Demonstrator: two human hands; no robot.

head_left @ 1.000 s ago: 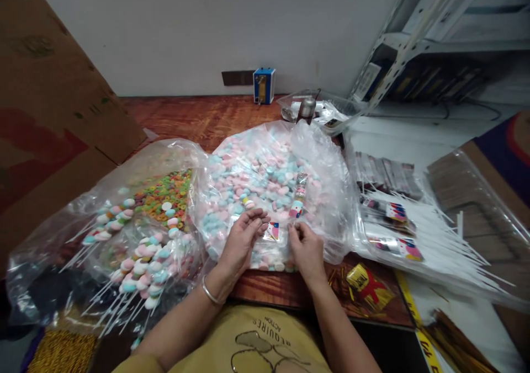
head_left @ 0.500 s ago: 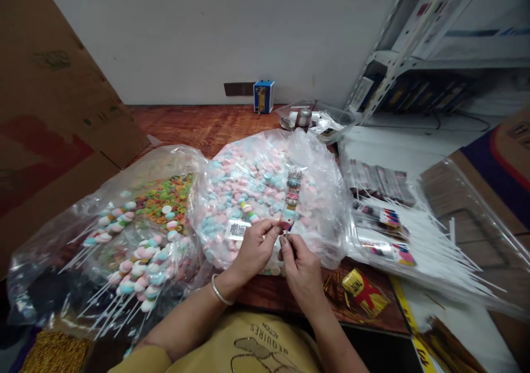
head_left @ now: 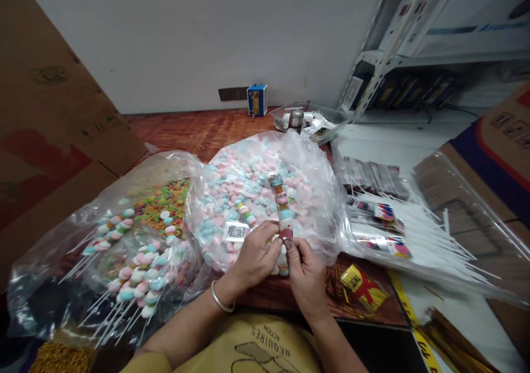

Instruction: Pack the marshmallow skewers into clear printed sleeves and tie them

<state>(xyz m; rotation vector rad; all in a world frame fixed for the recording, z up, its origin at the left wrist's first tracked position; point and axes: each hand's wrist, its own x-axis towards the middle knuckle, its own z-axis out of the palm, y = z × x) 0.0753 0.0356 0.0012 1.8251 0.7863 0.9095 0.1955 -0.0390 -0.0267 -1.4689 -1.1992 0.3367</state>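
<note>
Between my hands stands a narrow printed plastic sleeve (head_left: pixel 281 204) packed with marshmallows and cereal rings, its lower end towards me. My left hand (head_left: pixel 259 251) is closed, fingertips pinching the left side of that lower end. My right hand (head_left: pixel 304 265) is closed too, its thumb and forefinger gripping the bottom from the right. Whether a twist tie is in my fingers is too small to make out. Behind the sleeve lies a big clear bag of pink and blue marshmallows (head_left: pixel 227 169), with a white label (head_left: pixel 237 231) and another filled skewer (head_left: pixel 246 214) on it.
To the left, marshmallow skewers (head_left: pixel 138 279) lie on a bag of cereal rings (head_left: pixel 165 196). At right, a clear tray (head_left: pixel 348 240) holds white sticks (head_left: pixel 430 235) and printed sleeves. A gold packet of twist ties (head_left: pixel 364 290) rests by the table edge. Cardboard boxes (head_left: pixel 53 113) flank the table.
The filled sleeve has tilted to the left and turned, showing more of its printed lower part. My hands stay pinched at its bottom end. The whole view has shifted slightly.
</note>
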